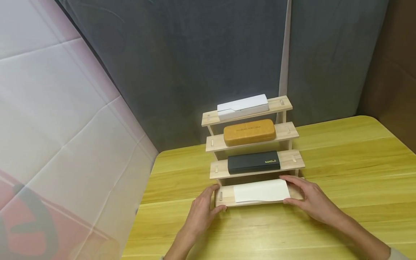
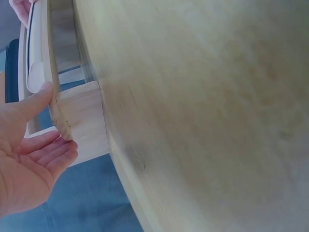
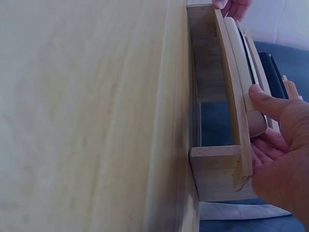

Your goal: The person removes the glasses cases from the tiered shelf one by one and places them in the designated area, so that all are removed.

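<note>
A four-tier wooden stepped rack [image 1: 225, 165] stands on the table with one case on each tier. On the lowest tier lies a cream glasses case [image 1: 261, 191]. My right hand [image 1: 314, 200] holds that case at its right end, thumb at the front edge and fingers behind; the right wrist view shows the thumb [image 3: 257, 91] against its side. At the left end of the same tier, my left hand [image 1: 202, 210] grips the board, its thumb [image 2: 42, 96] on the front edge and its fingers curled by the end.
Above sit a black case [image 1: 253, 162] with gold lettering, a tan case [image 1: 249, 132] and a white case [image 1: 243, 107] on the top tier. The wood-grain table [image 1: 341, 173] ends at a grey curtain [image 1: 182, 72] behind. A pale panel [image 1: 65, 108] rises at left.
</note>
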### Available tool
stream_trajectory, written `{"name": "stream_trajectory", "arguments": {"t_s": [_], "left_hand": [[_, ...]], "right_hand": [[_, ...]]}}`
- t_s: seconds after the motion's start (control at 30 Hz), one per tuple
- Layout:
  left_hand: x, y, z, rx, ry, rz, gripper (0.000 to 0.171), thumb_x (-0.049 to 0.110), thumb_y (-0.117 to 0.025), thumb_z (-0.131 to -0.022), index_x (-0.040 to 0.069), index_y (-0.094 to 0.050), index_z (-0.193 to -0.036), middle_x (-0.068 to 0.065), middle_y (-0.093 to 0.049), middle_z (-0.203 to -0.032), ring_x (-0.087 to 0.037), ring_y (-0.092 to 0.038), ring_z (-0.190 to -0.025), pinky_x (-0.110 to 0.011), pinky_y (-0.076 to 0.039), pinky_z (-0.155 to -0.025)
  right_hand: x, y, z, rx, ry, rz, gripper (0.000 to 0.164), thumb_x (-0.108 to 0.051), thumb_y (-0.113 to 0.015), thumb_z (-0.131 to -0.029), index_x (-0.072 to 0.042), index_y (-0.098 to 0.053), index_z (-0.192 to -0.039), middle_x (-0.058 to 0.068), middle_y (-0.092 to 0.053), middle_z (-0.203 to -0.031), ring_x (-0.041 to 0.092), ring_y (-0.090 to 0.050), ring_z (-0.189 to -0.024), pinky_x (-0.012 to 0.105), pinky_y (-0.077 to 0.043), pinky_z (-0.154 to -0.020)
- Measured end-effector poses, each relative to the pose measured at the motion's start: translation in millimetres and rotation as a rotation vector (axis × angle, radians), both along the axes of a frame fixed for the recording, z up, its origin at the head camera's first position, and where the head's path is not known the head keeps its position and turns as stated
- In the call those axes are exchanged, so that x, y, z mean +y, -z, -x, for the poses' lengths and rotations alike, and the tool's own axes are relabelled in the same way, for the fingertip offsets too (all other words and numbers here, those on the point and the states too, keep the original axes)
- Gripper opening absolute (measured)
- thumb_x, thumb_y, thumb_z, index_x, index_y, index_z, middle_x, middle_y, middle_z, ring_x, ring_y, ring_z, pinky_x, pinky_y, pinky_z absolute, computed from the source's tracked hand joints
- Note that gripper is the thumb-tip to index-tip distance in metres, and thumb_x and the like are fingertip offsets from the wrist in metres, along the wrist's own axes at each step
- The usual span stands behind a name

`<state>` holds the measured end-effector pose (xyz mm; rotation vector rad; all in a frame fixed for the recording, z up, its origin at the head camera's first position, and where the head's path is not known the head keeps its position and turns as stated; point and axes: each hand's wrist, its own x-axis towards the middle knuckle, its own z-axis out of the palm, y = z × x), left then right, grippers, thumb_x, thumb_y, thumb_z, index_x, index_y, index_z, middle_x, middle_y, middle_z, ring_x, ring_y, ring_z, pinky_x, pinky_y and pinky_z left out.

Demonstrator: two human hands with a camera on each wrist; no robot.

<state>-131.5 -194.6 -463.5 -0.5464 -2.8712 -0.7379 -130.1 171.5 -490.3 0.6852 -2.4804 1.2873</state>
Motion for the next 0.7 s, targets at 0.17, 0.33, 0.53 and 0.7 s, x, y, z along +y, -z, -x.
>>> {"name": "stream_trajectory", "arguments": {"t_s": [0.17,0.33,0.53,0.7], "left_hand": [[-0.3,-0.1,0.0,0.002,0.004,-0.002,0.074,0.021,-0.091,-0.083,-0.001,-0.056,-0.145,-0.02,-0.063,-0.143,-0.038,-0.064,-0.128,-0.044,-0.055,-0.106],[-0.3,0.4,0.6,-0.004,0.005,0.0,0.075,0.02,-0.091,-0.083,-0.001,-0.056,-0.146,-0.019,-0.062,-0.145,-0.038,-0.063,-0.13,-0.045,-0.054,-0.108],[0.6,1.4,1.4,-0.035,0.002,-0.014,0.076,0.019,-0.089,-0.086,-0.002,-0.053,-0.149,-0.019,-0.058,-0.151,-0.038,-0.059,-0.135,-0.047,-0.051,-0.111],[0.2,2.5,1.7,-0.044,0.003,-0.021,0.076,0.019,-0.089,-0.087,-0.002,-0.052,-0.15,-0.02,-0.056,-0.152,-0.039,-0.058,-0.136,-0.048,-0.05,-0.112]], "right_hand": [[1.6,1.4,2.1,-0.039,-0.031,0.043,0.068,-0.014,-0.093,-0.082,-0.005,-0.063,-0.142,0.01,-0.07,-0.134,0.019,-0.068,-0.117,0.008,-0.047,-0.096],[3.0,-0.4,1.4,-0.106,-0.086,0.075,0.073,-0.014,-0.091,-0.084,-0.003,-0.057,-0.148,0.015,-0.064,-0.14,0.02,-0.065,-0.122,0.017,-0.055,-0.092],[1.5,-2.2,0.6,-0.107,-0.048,0.016,0.076,-0.02,-0.092,-0.083,-0.007,-0.058,-0.15,0.014,-0.063,-0.145,0.027,-0.06,-0.128,0.015,-0.05,-0.097],[2.8,-2.6,1.9,-0.122,-0.046,0.041,0.07,-0.017,-0.092,-0.083,-0.009,-0.061,-0.145,0.01,-0.066,-0.139,0.016,-0.061,-0.12,0.013,-0.047,-0.095]]}}
